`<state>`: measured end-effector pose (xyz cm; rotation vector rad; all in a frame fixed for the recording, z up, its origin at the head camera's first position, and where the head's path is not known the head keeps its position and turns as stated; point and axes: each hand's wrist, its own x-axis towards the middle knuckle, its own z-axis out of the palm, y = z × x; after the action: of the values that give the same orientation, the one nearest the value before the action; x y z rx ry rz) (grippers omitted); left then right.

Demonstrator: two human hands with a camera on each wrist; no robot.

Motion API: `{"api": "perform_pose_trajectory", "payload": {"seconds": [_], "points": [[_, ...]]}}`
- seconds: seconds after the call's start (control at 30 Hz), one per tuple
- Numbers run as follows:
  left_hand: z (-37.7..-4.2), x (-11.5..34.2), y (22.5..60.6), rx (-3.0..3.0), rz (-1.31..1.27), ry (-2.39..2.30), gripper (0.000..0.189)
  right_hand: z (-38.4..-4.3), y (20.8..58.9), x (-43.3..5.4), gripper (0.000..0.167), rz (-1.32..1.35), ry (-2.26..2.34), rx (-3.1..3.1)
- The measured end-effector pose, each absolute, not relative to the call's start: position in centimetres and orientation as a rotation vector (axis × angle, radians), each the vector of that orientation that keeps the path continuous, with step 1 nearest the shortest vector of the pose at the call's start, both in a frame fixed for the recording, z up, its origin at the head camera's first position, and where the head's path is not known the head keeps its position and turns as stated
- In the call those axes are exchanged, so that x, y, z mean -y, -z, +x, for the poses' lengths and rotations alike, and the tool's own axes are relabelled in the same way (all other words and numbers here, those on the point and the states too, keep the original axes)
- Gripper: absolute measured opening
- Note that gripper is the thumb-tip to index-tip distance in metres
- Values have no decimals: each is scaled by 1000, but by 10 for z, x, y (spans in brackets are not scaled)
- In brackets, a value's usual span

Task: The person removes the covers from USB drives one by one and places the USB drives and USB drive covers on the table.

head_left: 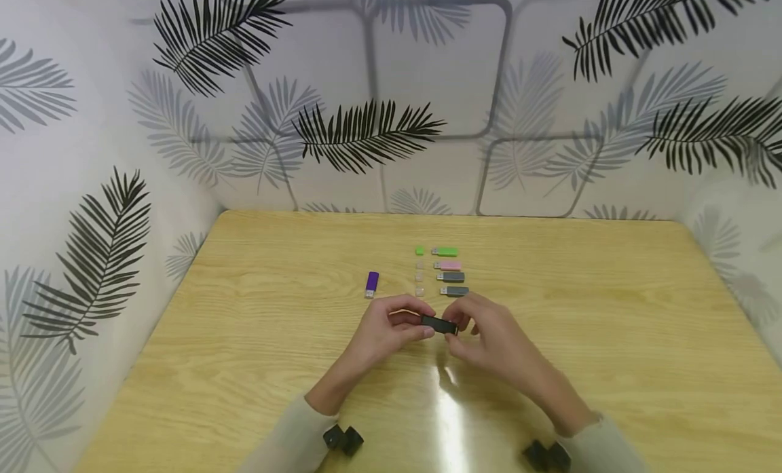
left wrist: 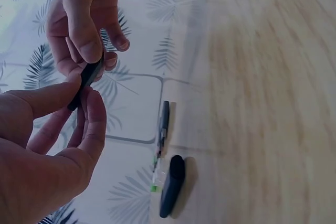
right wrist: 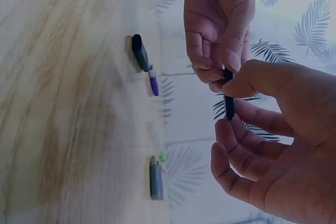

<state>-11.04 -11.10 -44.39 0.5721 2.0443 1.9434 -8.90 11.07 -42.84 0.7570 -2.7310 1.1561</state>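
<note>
Both hands hold a small black USB flash drive [head_left: 438,324] above the table, between them. My left hand [head_left: 391,327] pinches one end between thumb and fingers. My right hand [head_left: 485,330] pinches the other end, its fingertips covering part of it. The left wrist view shows the black stick [left wrist: 86,82] slanting from one thumb to the other. Another dark, rounded stick [left wrist: 172,187] lies on the table; in the head view it does not show. Beyond the hands lie a green USB drive [head_left: 447,252], a pink one [head_left: 449,265] and two grey ones [head_left: 452,277], connectors bare.
A purple USB drive [head_left: 372,283] with its connector bare lies left of the others. Between it and the row are a green cap [head_left: 419,250] and several clear caps [head_left: 419,292] in a column. The wooden table [head_left: 244,324] ends at a leaf-patterned wall [head_left: 427,72].
</note>
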Motion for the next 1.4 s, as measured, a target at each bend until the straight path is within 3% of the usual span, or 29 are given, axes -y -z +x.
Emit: {"api": "perform_pose_trajectory", "payload": {"seconds": [0.67, 1.4], "points": [[-89, 115, 407, -1984, 669, -2038, 19, -68, 397, -116, 27, 1004, -1204, 2396], [-88, 111, 403, -1906, 749, -2101, 16, -70, 385, -128, 22, 1136, -1234, 2349]]}}
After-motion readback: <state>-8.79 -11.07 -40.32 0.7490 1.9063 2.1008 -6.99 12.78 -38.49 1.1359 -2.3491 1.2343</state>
